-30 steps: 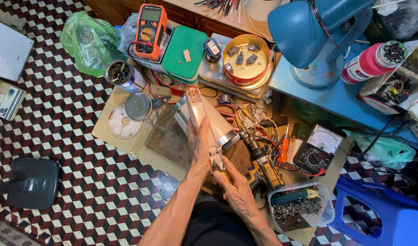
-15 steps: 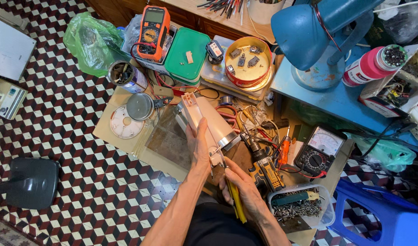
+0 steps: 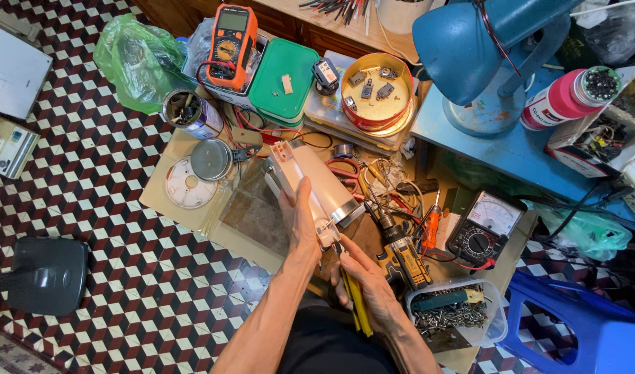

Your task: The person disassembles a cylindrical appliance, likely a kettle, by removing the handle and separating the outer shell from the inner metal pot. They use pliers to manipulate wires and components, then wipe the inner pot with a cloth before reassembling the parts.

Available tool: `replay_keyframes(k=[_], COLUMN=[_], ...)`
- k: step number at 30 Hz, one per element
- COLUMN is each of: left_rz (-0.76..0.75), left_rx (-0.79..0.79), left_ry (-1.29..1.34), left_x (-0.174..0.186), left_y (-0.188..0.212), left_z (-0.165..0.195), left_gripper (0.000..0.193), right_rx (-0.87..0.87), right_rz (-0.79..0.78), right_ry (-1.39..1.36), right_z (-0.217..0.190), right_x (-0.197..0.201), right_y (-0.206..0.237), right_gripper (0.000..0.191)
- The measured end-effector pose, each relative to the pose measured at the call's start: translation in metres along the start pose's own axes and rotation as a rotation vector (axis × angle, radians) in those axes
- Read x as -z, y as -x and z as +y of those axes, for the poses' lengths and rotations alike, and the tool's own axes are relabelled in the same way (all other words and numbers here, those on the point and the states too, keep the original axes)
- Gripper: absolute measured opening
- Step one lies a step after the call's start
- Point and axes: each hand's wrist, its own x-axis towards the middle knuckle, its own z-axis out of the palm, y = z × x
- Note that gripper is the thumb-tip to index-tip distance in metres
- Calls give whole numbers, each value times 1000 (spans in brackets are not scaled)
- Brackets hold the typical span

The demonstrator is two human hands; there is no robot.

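Bare board (image 3: 193, 225) left of the hands is open — cordless drill (image 3: 400, 256) and screw tub (image 3: 452, 312) crowd the right.

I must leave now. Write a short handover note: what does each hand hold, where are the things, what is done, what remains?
Left hand: grips the long white housing, tilted above the board.
Right hand: holds yellow-handled pliers, tip at the housing's near end.
Nearby: cordless drill, analogue meter, tub of screws.
Done: housing lifted, tool applied.
Left: the near end is not yet freed, as far as visible.
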Motion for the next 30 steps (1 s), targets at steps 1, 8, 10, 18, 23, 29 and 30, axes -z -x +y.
replay_keyframes(k=[1, 8, 10, 18, 23, 29, 30], left_rz=[-7, 25, 10, -27, -46, -94, -90], left_rx=[-5, 71, 52, 16, -13, -1, 3], left_ry=[5, 31, 2, -11, -67, -26, -23], left_x=[0, -1, -1, -2, -4, -4, -4], left_y=[0, -3, -3, -1, 4, 1, 0], left_z=[0, 6, 6, 7, 7, 4, 4], left_gripper=[83, 79, 75, 70, 77, 81, 81], right_rx=[14, 11, -4, -15, -60, -68, -53], right_rz=[7, 59, 59, -15, -2, -32, -13], right_ry=[-2, -53, -74, -100, -142, -150, -81], right_z=[1, 6, 5, 0, -1, -7, -8], right_x=[0, -6, -8, -10, -6, -6, -7], right_y=[-1, -9, -10, -12, -7, 3, 4], right_gripper=[70, 65, 63, 53, 55, 64, 66])
